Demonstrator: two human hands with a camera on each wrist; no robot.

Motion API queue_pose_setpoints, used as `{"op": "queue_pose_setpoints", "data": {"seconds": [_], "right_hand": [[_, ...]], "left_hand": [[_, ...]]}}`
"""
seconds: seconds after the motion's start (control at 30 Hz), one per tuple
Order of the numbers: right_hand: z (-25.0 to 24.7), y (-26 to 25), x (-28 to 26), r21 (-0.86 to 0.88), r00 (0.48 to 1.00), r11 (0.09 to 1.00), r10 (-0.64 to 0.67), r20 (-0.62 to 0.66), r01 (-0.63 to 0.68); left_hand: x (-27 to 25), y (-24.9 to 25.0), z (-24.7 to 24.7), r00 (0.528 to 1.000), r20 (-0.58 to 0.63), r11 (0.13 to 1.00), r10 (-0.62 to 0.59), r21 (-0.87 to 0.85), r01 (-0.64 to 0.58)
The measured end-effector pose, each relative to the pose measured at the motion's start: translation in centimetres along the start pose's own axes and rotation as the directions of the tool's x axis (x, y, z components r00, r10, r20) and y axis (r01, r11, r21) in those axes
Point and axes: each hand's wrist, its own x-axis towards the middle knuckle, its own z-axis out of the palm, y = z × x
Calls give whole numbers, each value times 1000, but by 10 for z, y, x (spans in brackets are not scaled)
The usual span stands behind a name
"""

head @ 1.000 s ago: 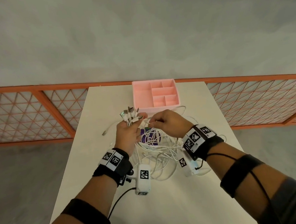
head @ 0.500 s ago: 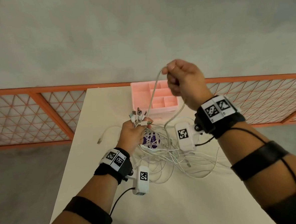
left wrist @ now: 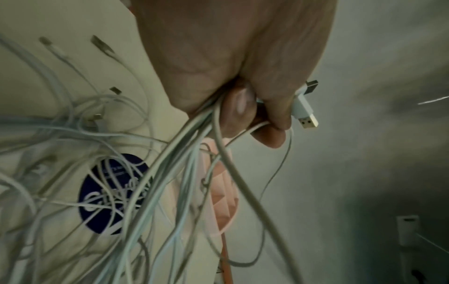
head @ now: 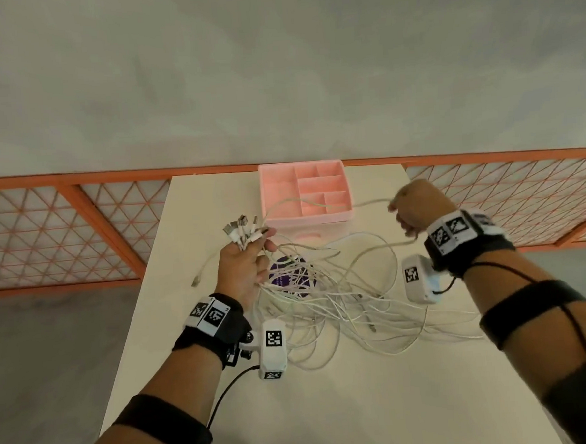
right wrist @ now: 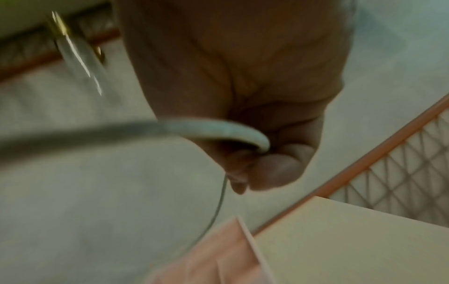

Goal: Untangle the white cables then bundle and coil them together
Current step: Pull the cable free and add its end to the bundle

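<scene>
The tangle of white cables (head: 327,298) lies on the counter (head: 330,408) just in front of the pink organiser tray (head: 305,195). Half a second ago the right hand (head: 417,207) was raised high above the tray; now it has swung out to the tray's right, drawing one cable (head: 369,202) sideways out of the tangle, so another strand is coming free. Its fingers (right wrist: 274,169) are clenched round that cable. The left hand (head: 244,266), left of the tray, grips the gathered USB plug ends (head: 242,230), fingers (left wrist: 239,113) curled tight round them.
</scene>
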Motion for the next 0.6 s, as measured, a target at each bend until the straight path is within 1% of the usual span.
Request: {"op": "queue_pose_setpoints", "data": {"seconds": [0.07, 0.1, 0.13, 0.17, 0.2, 0.23, 0.27, 0.3, 0.33, 0.37, 0.4, 0.43, 0.47, 0.5, 0.57, 0.6], "right_hand": [[20, 12, -1, -265, 999, 964, -1, 43, 12], [30, 11, -6, -349, 997, 935, -49, 56, 66], [38, 7, -12, -375, 986, 912, -148, 77, 167], [45, 0, -20, -339, 950, 888, -294, 103, 311], [49, -10, -31, -271, 883, 841, -454, 118, 469], [53, -21, -41, -207, 798, 771, -588, 134, 603], [59, -30, -48, -175, 714, 692, -679, 172, 700], [64, -41, -54, -169, 650, 628, -727, 222, 760], [69, -48, -56, -175, 623, 599, -731, 279, 781], [72, -55, -59, -176, 618, 597, -714, 329, 783], [72, -59, -60, -150, 626, 620, -689, 364, 770], [70, -61, -59, -102, 642, 658, -670, 373, 746], [65, -64, -58, -56, 661, 690, -663, 350, 722], [58, -66, -56, -24, 689, 716, -662, 295, 698], [40, -67, -45, 37, 750, 756, -653, 106, 653], [32, -67, -39, 68, 770, 770, -637, 23, 635]], "left_hand": [[0, 3, 6, 999, 31, 998, 17, 54, -19], [-1, 5, 9, 999, 45, 995, 24, 98, -29], [-1, 6, 12, 998, 54, 988, 28, 147, -36], [-1, 5, 14, 998, 62, 980, 27, 197, -38], [-1, 5, 16, 997, 72, 969, 21, 243, -38], [-1, 3, 17, 996, 83, 958, 14, 285, -37], [-2, 1, 18, 996, 87, 949, 4, 315, -31], [-2, 0, 19, 997, 79, 943, -4, 333, -23], [-2, -1, 19, 998, 64, 941, -9, 338, -13], [-3, -2, 18, 998, 56, 941, -11, 338, -8], [-3, -3, 17, 998, 61, 942, -10, 335, -11], [-5, -3, 16, 997, 81, 943, -6, 333, -21], [-7, -2, 16, 995, 102, 943, -3, 332, -31], [-9, -1, 14, 994, 112, 944, -3, 328, -34], [-11, -1, 10, 994, 104, 948, -16, 318, -18], [-13, -1, 8, 994, 105, 947, -21, 320, -14]]}}
